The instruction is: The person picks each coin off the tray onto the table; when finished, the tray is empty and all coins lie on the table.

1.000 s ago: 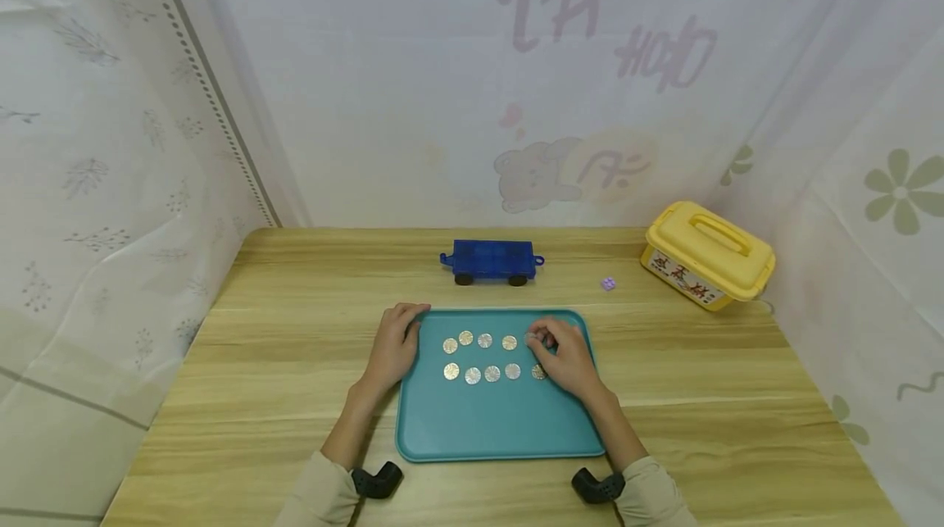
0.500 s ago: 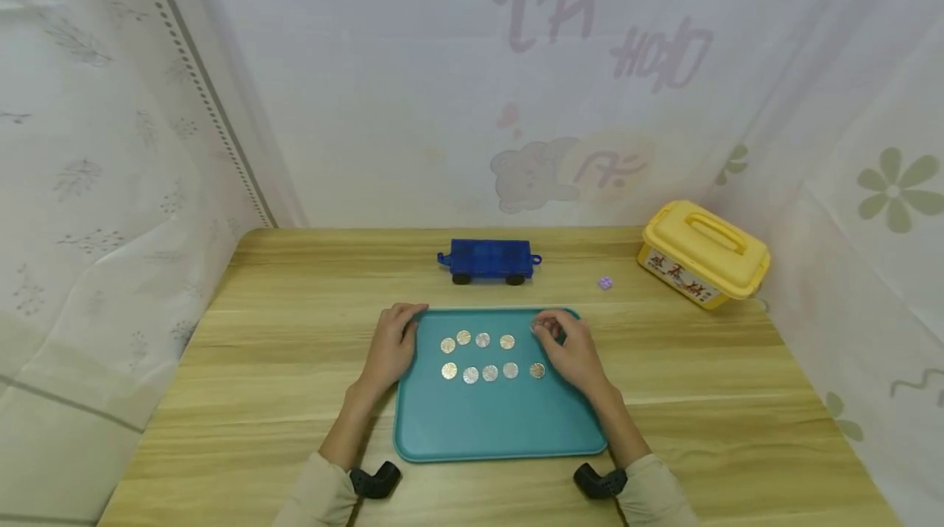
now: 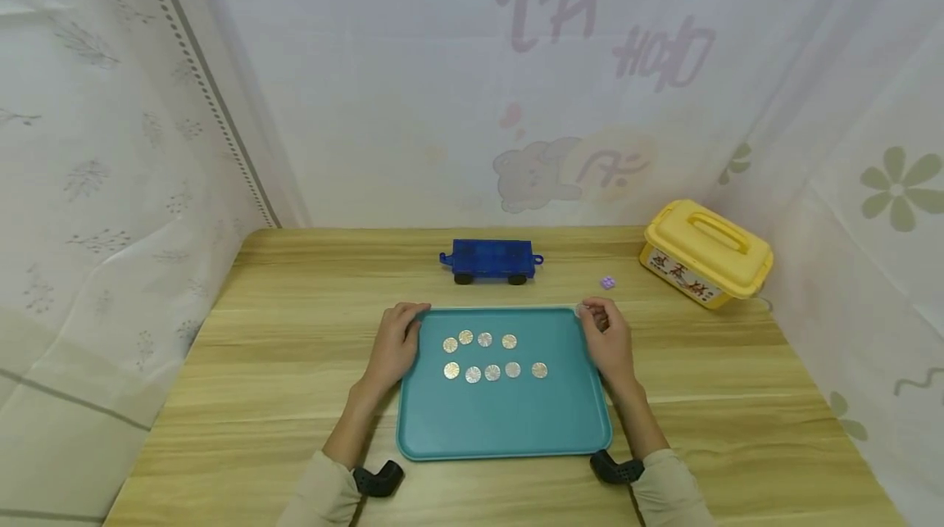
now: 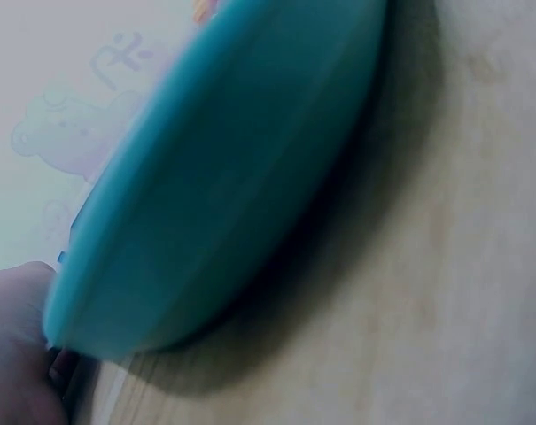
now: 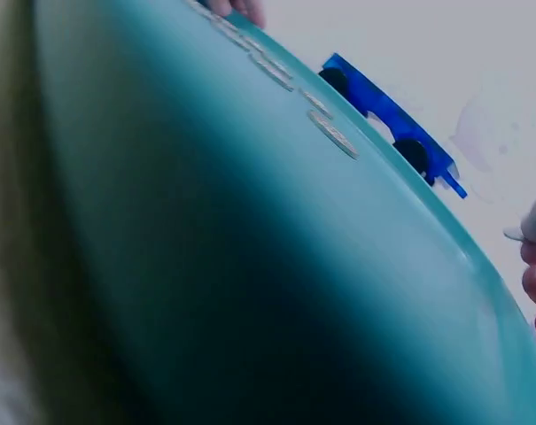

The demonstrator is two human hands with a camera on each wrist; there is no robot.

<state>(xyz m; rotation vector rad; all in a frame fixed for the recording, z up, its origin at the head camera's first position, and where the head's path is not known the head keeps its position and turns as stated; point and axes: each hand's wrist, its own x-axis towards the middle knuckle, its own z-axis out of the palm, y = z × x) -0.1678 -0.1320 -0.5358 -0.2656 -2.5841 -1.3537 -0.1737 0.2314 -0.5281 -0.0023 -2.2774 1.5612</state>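
Note:
A teal tray (image 3: 501, 429) lies on the table with several gold and silver coins on it, in two rough rows; one gold coin (image 3: 539, 370) is at the right end of the nearer row. My left hand (image 3: 392, 349) rests at the tray's far left corner, its fingers along the rim. Over the tray's far right corner, my right hand (image 3: 609, 340) pinches a silvery coin (image 5: 513, 234) between thumb and fingertips. In the left wrist view, the left hand (image 4: 18, 341) touches the tray's side; part of it is out of frame.
Behind the tray stands a blue toy wagon (image 3: 492, 259) with black wheels. A small purple piece (image 3: 608, 283) lies right of it. A yellow lidded box (image 3: 706, 255) with a handle is at the back right. Patterned cloth (image 3: 413, 101) hangs around the table.
My right hand has lifted a coin from the right end of the farther row and carried it right, to the tray's far right corner. The left hand has stayed at the tray.

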